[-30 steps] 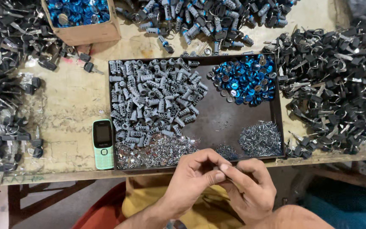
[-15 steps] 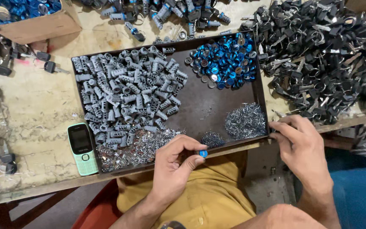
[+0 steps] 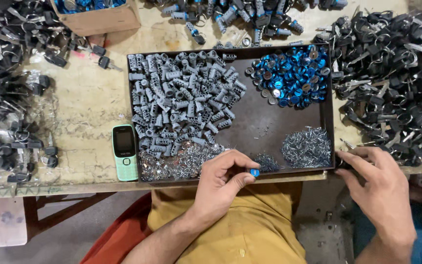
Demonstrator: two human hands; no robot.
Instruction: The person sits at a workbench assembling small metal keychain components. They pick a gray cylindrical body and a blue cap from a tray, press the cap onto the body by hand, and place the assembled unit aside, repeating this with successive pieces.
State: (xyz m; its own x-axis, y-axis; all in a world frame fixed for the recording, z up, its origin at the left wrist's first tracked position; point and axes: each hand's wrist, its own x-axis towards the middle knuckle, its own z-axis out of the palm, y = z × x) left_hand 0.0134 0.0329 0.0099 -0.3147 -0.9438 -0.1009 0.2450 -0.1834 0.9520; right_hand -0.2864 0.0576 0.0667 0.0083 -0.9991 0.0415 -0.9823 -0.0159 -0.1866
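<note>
Left hand (image 3: 221, 178) pinches one small blue-capped part (image 3: 254, 172) at the tray's (image 3: 326, 110) near edge; right hand (image 3: 379, 188), fingers loosely spread and empty, reaches the black key pile (image 3: 391, 83); heaps of grey cylinders (image 3: 181, 98) remain

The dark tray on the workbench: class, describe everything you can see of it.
The tray is a shallow, dark brown rectangle with a low raised rim, seemingly metal, lying flat at the bench's near edge. It holds a heap of grey cylinders, a cluster of blue caps and piles of small silvery pieces. A green phone lies left of it. The left hand rests over its near rim; the right hand is at its right corner.
</note>
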